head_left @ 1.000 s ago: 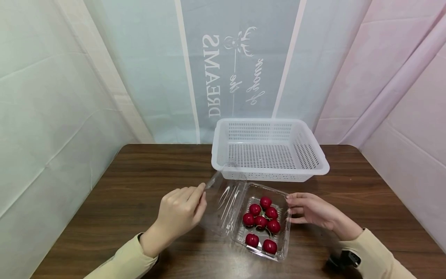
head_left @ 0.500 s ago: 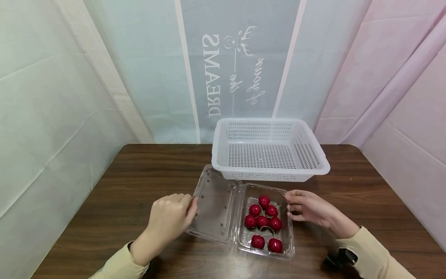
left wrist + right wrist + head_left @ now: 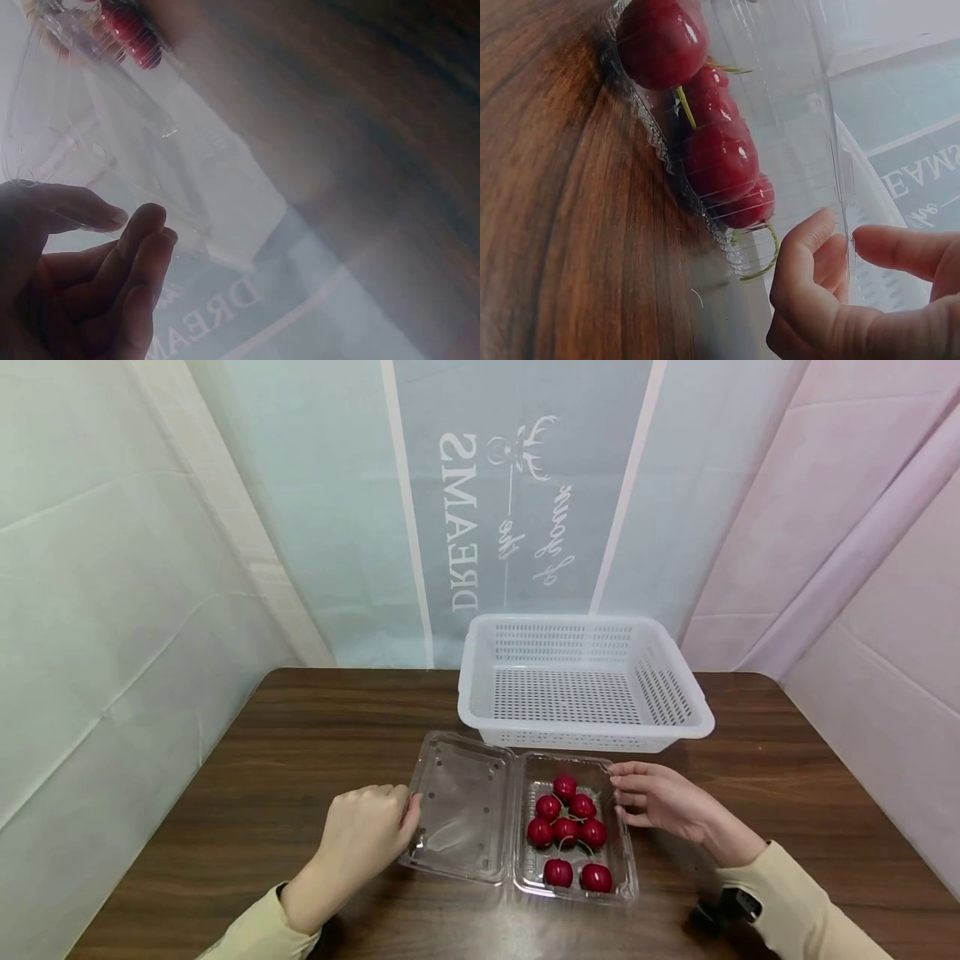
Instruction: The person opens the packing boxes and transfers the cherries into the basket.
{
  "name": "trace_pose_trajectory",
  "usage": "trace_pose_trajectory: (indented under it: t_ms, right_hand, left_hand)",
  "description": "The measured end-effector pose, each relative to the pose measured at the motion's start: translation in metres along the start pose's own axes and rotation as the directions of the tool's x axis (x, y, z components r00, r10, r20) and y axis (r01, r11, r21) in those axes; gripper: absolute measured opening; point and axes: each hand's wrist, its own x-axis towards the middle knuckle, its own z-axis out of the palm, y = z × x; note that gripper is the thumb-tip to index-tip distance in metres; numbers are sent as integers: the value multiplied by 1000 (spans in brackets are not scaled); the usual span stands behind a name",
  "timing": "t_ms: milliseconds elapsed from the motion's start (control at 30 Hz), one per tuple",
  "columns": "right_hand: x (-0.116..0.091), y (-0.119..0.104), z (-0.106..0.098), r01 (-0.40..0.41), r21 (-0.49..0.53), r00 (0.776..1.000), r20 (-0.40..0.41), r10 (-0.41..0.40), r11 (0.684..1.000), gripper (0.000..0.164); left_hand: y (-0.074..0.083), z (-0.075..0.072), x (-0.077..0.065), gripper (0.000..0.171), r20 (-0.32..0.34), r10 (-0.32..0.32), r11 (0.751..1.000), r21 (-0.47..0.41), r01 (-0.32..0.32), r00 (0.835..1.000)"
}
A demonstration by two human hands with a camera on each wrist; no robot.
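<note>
A clear plastic clamshell box [image 3: 624, 877] lies unfolded on the table, with several red cherries [image 3: 566, 832] on green stems in its right half. Its lid [image 3: 461, 802] is folded out to the left. My left hand [image 3: 363, 831] pinches the lid's outer left edge; in the left wrist view the thumb and fingers nearly meet at that edge. At the box's right side, my right hand [image 3: 671, 802] pinches the rim. The right wrist view shows that rim running between thumb [image 3: 900, 251] and curled fingers, with cherries visible through the clear wall.
A white perforated plastic basket [image 3: 585, 727] stands at the back of the brown wooden table [image 3: 337, 718], just behind the box. Nothing is seen in it. Printed curtain fabric [image 3: 517, 527] hangs behind the table, and pale cloth hangs at both sides.
My left hand has moved left and down, swinging the lid from raised to nearly flat. The box has turned slightly. My right hand has kept its hold on the rim.
</note>
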Motion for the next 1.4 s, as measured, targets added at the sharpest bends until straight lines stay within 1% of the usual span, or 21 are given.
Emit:
trace_pose_trajectory:
  t_ms: [133,367,500,733,833,1000,1133,1300,1400]
  right_hand:
    - [1,-2,0,-1,12,1000,-9,1,1000,21]
    - [3,-2,-1,11,44,1000,-27,-10,999,21]
    - [5,-1,-3,17,58,999,-42,-15,998,20]
    - [6,0,-8,42,77,999,-35,-39,996,23]
    - [7,-1,-9,43,84,999,-33,-40,996,24]
    - [9,-1,-10,47,92,998,-51,-42,995,22]
    - [10,-2,-10,46,91,997,-68,-40,995,22]
    - [11,-2,-10,44,89,997,-73,-38,995,24]
    - [11,-2,-10,45,89,997,-70,-39,995,24]
  left_hand:
    - [0,4,0,46,36,-12,1000,14,11,999]
    - [1,8,2,49,74,-33,999,35,31,997]
    - [3,12,4,47,99,-45,998,50,40,994]
    - [4,17,3,45,91,-42,998,54,37,995]
    - [5,19,4,45,104,-43,997,62,37,994]
    - [7,22,5,46,168,-60,996,79,47,984]
    - [9,24,7,48,220,-80,995,82,63,972]
    - [11,25,8,49,274,-89,994,87,68,958]
    - [12,24,8,48,312,-100,993,88,76,945]
